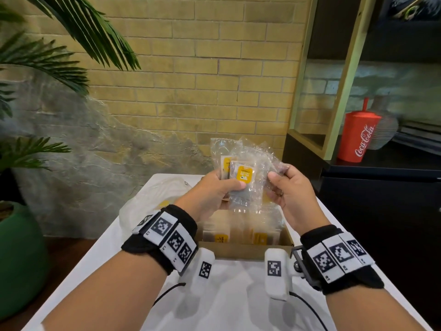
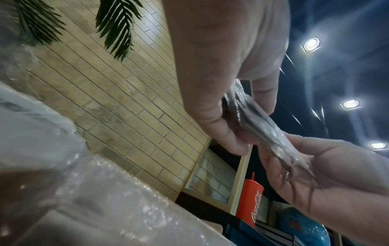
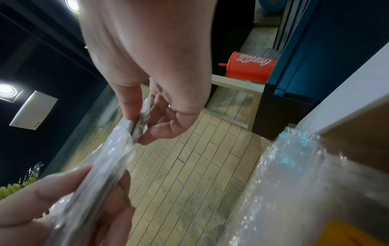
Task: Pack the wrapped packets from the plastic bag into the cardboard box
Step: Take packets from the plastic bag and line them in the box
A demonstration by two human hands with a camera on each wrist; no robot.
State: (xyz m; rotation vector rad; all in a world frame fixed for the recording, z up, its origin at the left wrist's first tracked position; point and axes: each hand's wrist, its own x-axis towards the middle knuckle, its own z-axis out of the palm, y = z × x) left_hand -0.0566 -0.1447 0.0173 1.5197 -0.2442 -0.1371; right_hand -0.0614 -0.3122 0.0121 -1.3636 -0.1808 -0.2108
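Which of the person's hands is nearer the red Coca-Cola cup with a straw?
Right. The right hand holds the wrapped packets' side facing the red Coca-Cola cup; the left hand holds their far side.

Looks like a café/lounge: brick wall [image 1: 202, 75], potted palm [image 1: 59, 44], Coca-Cola cup [image 1: 358, 137] on dark shelf, ceiling spotlights [image 2: 311, 43].

There were two hands, one cardboard box [image 1: 241, 252], one red cup [image 1: 358, 137], one green pot [image 1: 19, 259] and two wrist bands.
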